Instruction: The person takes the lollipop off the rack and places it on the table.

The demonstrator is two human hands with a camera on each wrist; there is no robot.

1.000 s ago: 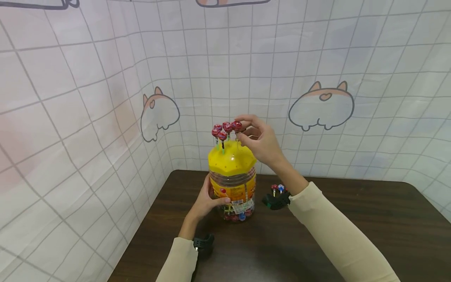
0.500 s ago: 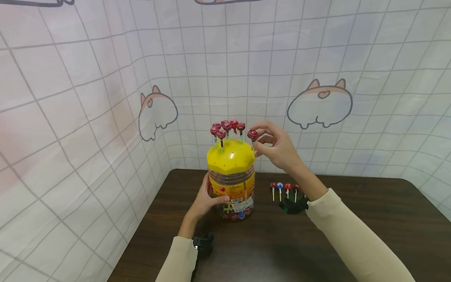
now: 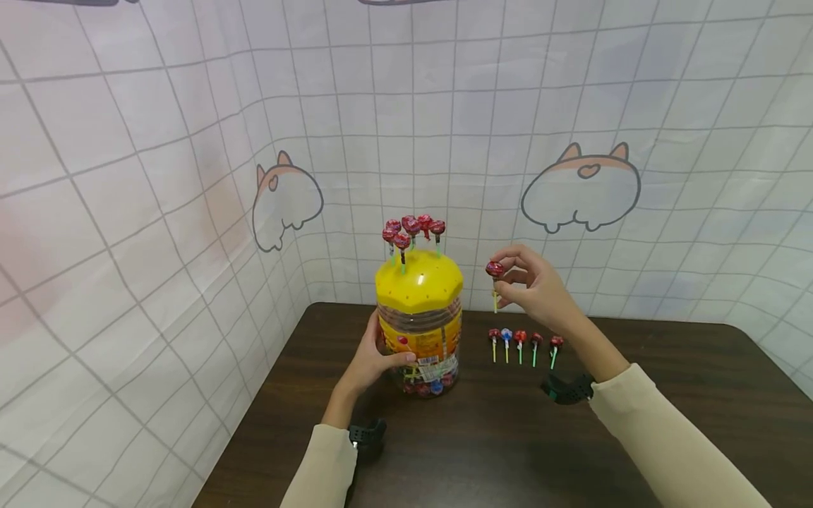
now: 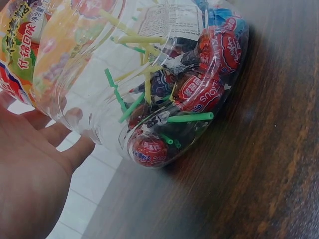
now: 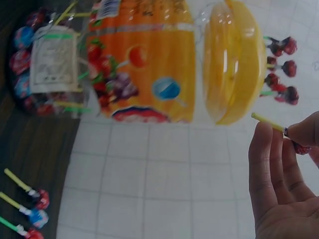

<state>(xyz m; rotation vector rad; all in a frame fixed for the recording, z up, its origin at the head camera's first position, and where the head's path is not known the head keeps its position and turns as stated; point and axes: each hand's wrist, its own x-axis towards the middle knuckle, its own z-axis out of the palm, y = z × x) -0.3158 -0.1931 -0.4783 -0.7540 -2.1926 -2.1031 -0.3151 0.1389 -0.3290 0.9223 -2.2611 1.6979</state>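
A big clear plastic jar with a yellow lid stands upright on the table. Several red-wrapped lollipops stand in the lid on their sticks. My left hand grips the jar's left side low down, thumb across the front; the jar hides part of its fingers. Wrapped lollipops lie inside the jar's bottom in the left wrist view. To the right of the lid, my right hand pinches a lollipop between thumb and fingers, its yellow stick pointing down, apart from the jar.
Several lollipops lie in a row on the dark wooden table, right of the jar. A white gridded cloth with cartoon prints hangs behind the table and along its left.
My right hand has moved from above the lid to the right and down, carrying a lollipop. The row on the table has come into full sight. My left hand keeps its place on the jar.
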